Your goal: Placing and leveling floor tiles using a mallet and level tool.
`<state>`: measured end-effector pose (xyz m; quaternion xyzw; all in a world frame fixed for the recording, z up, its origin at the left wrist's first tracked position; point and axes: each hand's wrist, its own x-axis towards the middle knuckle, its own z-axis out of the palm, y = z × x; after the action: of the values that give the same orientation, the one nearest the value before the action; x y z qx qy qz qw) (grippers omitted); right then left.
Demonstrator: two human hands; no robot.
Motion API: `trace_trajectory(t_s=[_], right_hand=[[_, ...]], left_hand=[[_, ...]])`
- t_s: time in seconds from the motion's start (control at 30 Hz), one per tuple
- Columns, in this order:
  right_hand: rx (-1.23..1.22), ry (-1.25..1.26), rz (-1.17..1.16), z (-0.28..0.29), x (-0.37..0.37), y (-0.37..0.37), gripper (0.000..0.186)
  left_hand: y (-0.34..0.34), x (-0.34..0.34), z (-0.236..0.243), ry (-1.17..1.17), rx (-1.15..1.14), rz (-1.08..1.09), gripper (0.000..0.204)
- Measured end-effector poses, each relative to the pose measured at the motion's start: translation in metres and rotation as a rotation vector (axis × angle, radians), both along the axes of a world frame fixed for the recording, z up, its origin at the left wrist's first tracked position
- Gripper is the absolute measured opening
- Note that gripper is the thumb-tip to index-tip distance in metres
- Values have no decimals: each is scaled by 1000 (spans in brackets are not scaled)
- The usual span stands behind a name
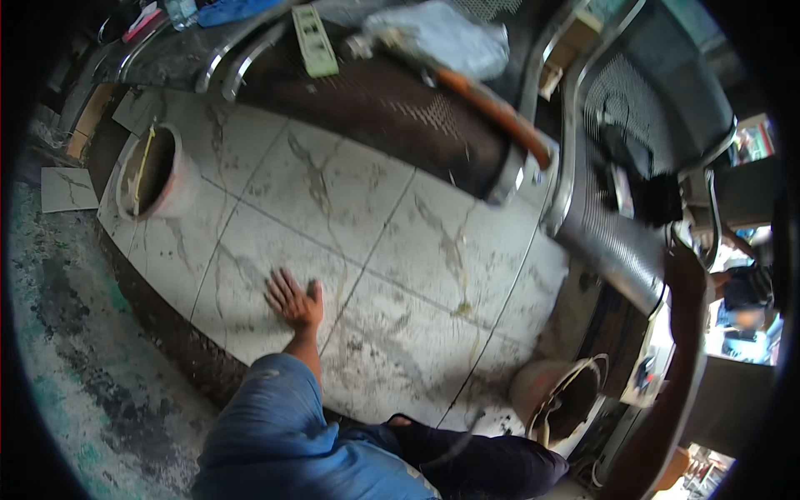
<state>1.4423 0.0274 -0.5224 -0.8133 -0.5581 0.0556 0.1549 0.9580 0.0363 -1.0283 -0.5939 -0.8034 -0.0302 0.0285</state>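
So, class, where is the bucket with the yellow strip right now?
In the head view, the bucket is at left on the marbled floor tiles, above and left of the person's left hand.

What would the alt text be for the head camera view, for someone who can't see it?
A person's left hand rests palm-down, fingers spread, on dirty white marble-patterned floor tiles. The right hand, dim and its grip unclear, is beside perforated metal seats. One bucket is at left, another at lower right.
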Motion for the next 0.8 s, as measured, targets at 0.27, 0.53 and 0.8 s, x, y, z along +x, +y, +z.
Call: trace_trajectory(t_s=[0.27,0.53,0.8], right_hand=[[247,-34,733,-115,-353,244,53],[475,-142,701,-190,-336,277,16],[634,433,172,-22,-156,88,22]], left_hand=[[-6,-48,32,-104,-226,98,94],[8,-30,25,-123,-194,68,92],[5,-7,28,218,-419,120,83]])
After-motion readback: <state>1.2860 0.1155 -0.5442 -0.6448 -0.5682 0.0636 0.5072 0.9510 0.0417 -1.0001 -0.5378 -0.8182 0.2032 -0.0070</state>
